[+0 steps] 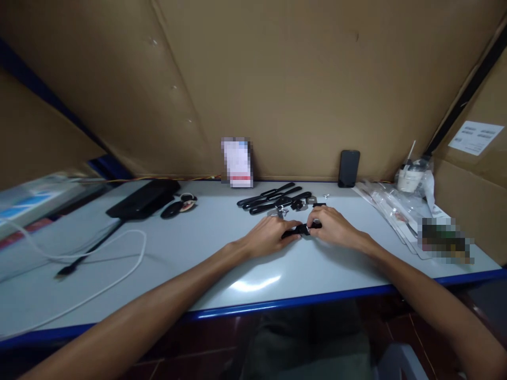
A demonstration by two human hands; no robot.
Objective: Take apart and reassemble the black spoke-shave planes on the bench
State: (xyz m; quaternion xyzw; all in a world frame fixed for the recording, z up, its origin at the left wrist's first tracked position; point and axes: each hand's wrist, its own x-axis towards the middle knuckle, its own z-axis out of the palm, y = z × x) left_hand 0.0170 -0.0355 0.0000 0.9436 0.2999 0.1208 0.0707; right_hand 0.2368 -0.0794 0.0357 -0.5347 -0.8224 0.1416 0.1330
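My left hand (268,236) and my right hand (331,225) meet over the middle of a pale grey table (190,253). Both pinch one small black part (300,230) that lies low over the tabletop, the left at its left end, the right at its right end. Just behind the hands lie several long black blade-like pieces (271,196) and a few small black and silvery parts (307,201).
A black phone (349,168) leans on the cardboard back wall. Clear plastic bags (390,208) and a white bottle (410,177) sit at the right. At the left are a black pouch (144,198), a black cable (87,253) and a white cable (119,264). The table's blue front edge (277,304) runs near me.
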